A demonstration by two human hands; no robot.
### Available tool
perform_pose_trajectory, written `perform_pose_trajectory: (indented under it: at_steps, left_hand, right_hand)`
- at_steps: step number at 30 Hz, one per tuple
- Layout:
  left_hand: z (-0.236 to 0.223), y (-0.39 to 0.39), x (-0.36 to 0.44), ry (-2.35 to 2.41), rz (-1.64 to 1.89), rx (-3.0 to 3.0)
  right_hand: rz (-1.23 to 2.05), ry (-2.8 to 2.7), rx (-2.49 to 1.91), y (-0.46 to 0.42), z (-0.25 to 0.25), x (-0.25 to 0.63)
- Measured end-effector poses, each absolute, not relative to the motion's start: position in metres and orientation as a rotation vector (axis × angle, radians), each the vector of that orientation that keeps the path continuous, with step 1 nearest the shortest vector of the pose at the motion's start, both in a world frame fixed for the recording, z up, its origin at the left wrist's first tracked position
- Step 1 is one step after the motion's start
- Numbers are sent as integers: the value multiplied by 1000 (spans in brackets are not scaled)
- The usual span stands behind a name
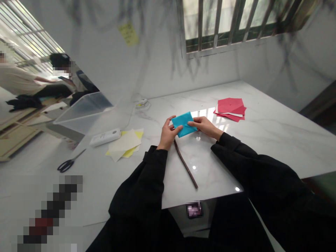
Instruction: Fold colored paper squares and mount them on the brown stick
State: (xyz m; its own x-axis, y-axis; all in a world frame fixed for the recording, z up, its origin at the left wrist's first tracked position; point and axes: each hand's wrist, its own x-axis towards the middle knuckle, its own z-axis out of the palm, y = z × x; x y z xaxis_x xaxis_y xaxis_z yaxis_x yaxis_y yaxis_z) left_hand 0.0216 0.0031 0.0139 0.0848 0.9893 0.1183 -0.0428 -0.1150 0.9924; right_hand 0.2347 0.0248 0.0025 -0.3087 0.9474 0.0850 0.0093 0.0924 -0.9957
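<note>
Both hands hold a blue folded paper packet (pixel 184 123) above the white table. My left hand (pixel 168 134) grips its left side, thumb on the face toward me and fingers behind. At the right edge, my right hand (pixel 206 126) pinches it with the thumb across the front. A flap or crease shows on the packet's near face; whether anything is inside cannot be seen. Below the hands a thin dark brown stick (pixel 186 164) lies on the table, its far end close under my left hand.
Red and white papers (pixel 231 108) lie stacked at the right. To the left are cream and yellow sheets (pixel 126 144), a white power strip (pixel 105 137), black-handled scissors (pixel 68 163) and a clear plastic bin (pixel 81 112). Two people sit at the far left. A wall with a barred window stands behind.
</note>
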Motion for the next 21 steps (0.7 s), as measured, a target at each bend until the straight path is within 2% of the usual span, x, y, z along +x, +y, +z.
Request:
perform_pose_trajectory:
  at_steps: [21]
  left_hand:
    - [9,5,23,981,1239,1396]
  right_hand:
    - [1369,-1479,-1020,22,6,230]
